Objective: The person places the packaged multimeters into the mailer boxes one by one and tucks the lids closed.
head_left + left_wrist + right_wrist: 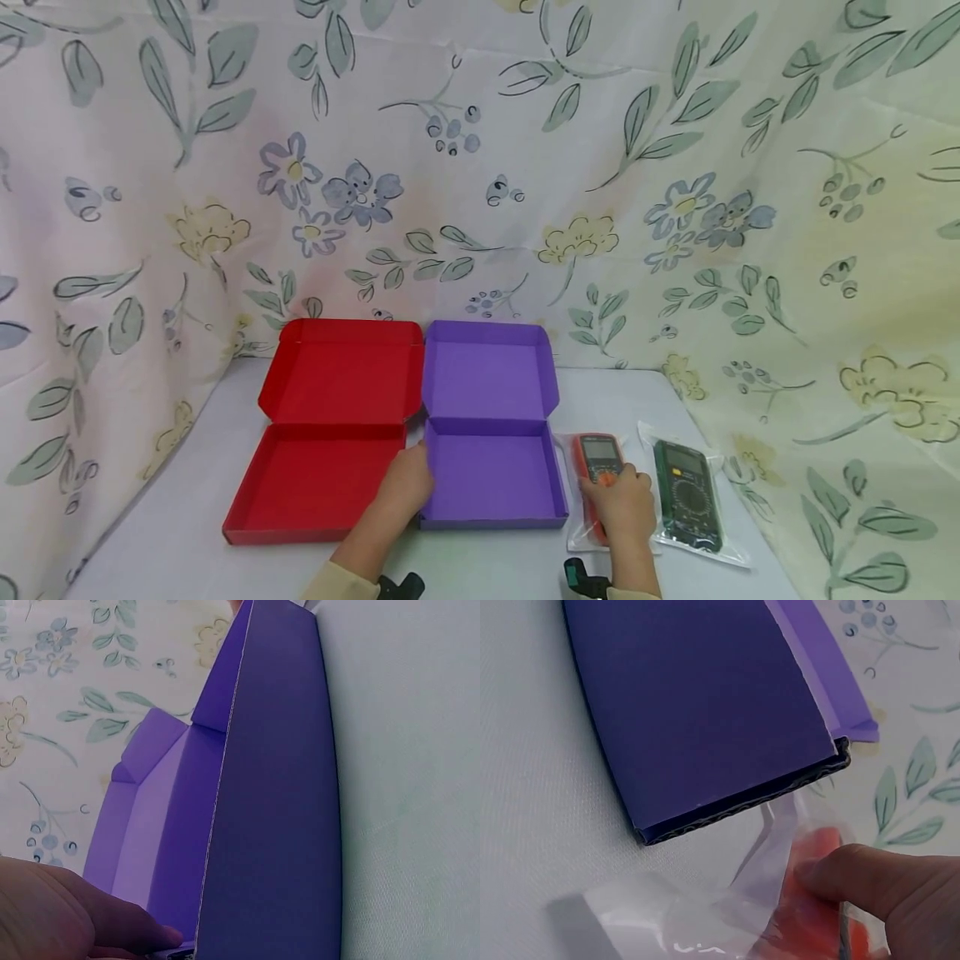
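**First:** Your right grip (622, 504) is closed on the red multimeter (600, 457); seen from the right wrist, your thumb presses it through its clear bag (675, 915).

**Second:** And your left grip (408, 479)?

**First:** You're pinching the purple box (492, 522) by its left wall. From the left wrist, one of your fingertips sits right at that wall's edge.

**Second:** Where does your multimeter lie, then?

**First:** Just right of the purple box, on the white table (487, 575), with its screen end pointing away from you. You have the lower part of it mostly covered with your hand. Whether you've raised it at all, I can't tell.

**Second:** Further right, near your right hand, there's a green multimeter (686, 496) in a second clear bag (733, 556), lying at a slant.

**First:** On your other side, the red box (292, 533) lies left of the purple one. The purple lid (487, 371) and the red lid (345, 371) both stand raised at the back.

**Second:** Beyond them, facing you, hangs a pale curtain (465, 200) printed with leaves and flowers.
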Action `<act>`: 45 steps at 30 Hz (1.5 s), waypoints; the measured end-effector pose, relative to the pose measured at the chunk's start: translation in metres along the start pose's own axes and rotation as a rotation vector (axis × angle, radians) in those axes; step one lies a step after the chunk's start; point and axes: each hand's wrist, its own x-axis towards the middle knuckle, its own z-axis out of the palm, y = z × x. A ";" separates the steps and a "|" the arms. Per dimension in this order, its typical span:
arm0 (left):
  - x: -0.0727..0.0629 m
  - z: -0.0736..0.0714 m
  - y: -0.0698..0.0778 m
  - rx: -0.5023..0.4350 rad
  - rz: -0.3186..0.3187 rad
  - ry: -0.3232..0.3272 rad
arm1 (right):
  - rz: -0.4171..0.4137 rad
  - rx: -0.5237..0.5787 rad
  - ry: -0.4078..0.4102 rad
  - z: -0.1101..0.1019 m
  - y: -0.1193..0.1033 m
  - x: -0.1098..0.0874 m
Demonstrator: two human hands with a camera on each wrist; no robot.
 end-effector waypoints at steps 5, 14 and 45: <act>0.003 0.000 -0.001 0.012 -0.030 -0.029 | 0.015 -0.005 -0.016 0.000 -0.002 0.003; 0.005 0.001 0.002 0.032 -0.031 -0.062 | 0.041 -0.013 -0.020 -0.002 0.001 0.007; -0.003 -0.003 0.001 0.013 -0.011 -0.079 | -0.038 0.045 -0.025 -0.025 -0.008 0.007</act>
